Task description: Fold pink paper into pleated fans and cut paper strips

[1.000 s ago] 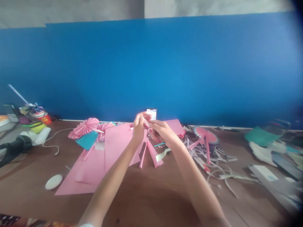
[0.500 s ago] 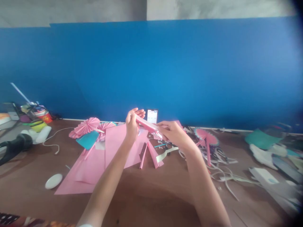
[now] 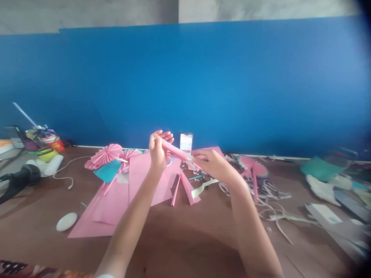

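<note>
Shifted up and left since the last view, the left hand (image 3: 158, 151) closes its grip on one end of a folded pink paper strip (image 3: 175, 150). The right hand (image 3: 213, 165) pinches the other end (its fingertips are hard to make out). Just beyond the grip stands what looks like a phone (image 3: 186, 143); pink paper sheets (image 3: 147, 173) lie below it on the counter (image 3: 31, 227), with a pink paper fan (image 3: 106, 153) to the left.

Left hand (image 3: 158, 152) grips one end of a folded pink paper strip (image 3: 175, 151), right hand (image 3: 211, 166) the other, over pink paper sheets (image 3: 145, 181). Upright phone (image 3: 186, 143) just behind; pink paper fans (image 3: 106, 153) left of centre.
</note>
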Motion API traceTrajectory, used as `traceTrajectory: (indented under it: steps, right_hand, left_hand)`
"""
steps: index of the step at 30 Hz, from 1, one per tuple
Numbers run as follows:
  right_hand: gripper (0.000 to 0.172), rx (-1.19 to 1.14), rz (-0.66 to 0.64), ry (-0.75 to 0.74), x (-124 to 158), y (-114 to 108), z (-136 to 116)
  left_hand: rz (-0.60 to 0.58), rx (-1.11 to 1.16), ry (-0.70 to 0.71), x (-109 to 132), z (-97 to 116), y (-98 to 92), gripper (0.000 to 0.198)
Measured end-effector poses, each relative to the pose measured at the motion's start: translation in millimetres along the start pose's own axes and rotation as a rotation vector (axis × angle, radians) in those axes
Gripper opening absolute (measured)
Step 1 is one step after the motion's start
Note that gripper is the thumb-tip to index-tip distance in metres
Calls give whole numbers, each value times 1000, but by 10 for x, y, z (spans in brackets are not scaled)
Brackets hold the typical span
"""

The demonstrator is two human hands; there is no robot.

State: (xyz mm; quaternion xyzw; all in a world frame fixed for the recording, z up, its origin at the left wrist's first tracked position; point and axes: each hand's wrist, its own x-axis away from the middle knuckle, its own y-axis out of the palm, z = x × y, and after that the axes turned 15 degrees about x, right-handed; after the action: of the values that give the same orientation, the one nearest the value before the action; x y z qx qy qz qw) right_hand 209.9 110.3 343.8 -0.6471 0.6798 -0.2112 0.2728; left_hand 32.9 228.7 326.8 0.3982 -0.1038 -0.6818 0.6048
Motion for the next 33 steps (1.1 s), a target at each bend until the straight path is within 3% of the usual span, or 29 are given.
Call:
traceTrajectory:
  steps: [6, 12, 28, 33]
  right_hand:
    - [26, 71, -17, 17, 26, 3, -94]
    - [35, 116, -40, 21, -32, 57, -39]
    - [29, 169, -52, 24, -77, 85, -31]
    - [25, 162, -90, -14, -70, 58, -28]
  left_hand:
    - [25, -26, 62, 12, -24, 3, 22]
    - [46, 30, 79, -18, -15, -13, 22]
    - [165, 175, -23, -34, 36, 7, 17]
    - [150, 208, -43, -55, 52, 8, 9]
